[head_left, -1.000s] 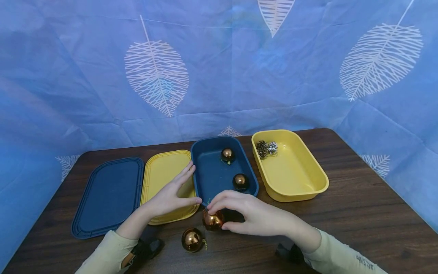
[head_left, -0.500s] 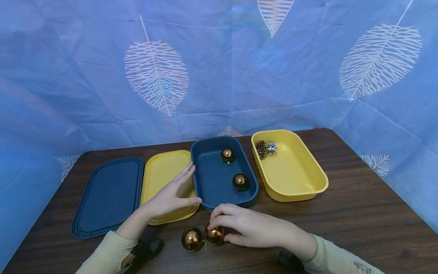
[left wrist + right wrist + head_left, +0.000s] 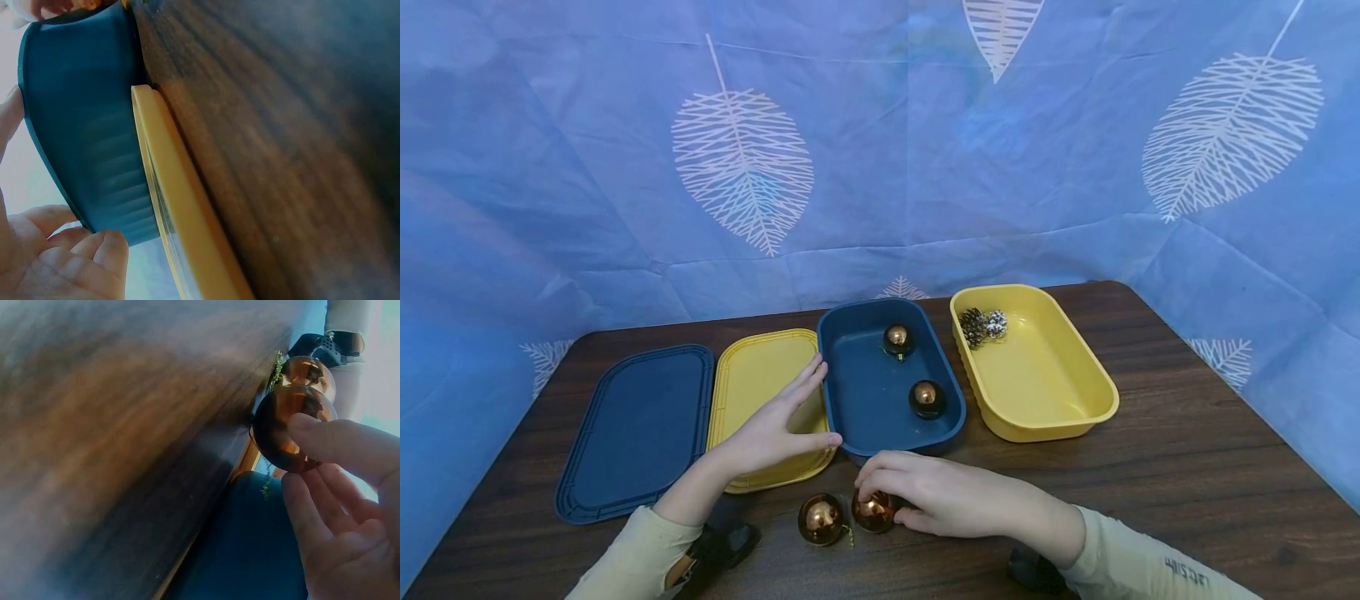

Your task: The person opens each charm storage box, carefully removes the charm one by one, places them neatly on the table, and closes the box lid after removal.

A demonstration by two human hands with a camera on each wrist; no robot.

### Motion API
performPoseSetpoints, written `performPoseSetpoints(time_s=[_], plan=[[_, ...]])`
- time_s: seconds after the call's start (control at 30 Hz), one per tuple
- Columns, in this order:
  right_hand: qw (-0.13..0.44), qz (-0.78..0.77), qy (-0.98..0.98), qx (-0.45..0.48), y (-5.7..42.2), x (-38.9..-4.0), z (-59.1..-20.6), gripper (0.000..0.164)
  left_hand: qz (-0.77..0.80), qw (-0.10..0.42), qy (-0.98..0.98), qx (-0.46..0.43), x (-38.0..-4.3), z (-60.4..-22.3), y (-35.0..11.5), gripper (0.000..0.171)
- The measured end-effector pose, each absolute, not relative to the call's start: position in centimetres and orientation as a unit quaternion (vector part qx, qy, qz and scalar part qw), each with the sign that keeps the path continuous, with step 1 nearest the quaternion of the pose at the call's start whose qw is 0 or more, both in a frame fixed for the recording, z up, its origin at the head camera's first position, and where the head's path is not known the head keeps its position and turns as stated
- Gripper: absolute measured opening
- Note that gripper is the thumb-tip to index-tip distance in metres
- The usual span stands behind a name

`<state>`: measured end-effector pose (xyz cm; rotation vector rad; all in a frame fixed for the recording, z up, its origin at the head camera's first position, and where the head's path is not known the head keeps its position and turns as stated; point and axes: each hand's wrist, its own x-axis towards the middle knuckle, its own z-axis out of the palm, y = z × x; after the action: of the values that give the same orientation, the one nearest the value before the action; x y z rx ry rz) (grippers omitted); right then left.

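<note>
Copper-coloured and glossy, the held bauble (image 3: 871,518) was near of the blue box (image 3: 857,396), just right of a loose bauble (image 3: 821,520). I found the right hand (image 3: 946,497) pinching it between thumb and fingers; whether it touched the table (image 3: 1187,475), I could not tell. The left hand (image 3: 767,429), fingers extended and not clamped, touched the blue box along its left side. Step in hand, in my judgement: positioning one bauble. The next move appeared to call for a steady pinch, lest it roll.
</note>
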<state>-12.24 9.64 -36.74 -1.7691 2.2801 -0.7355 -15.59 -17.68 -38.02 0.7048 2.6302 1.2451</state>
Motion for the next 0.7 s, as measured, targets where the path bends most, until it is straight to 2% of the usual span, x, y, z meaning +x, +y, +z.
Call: performPoseSetpoints(time_s=[0.23,0.7], plan=[[0.044,-0.211,0.768,-0.603,9.62,-12.29,-36.91,0.041,0.415,0.073,0.876,0.234,-15.51,-37.91,-17.66,0.091],[0.043,-0.217,0.766,-0.604,9.68,-12.15,-36.79,0.040,0.410,0.073,0.878,0.235,-15.54,-37.82,-17.59,0.091]])
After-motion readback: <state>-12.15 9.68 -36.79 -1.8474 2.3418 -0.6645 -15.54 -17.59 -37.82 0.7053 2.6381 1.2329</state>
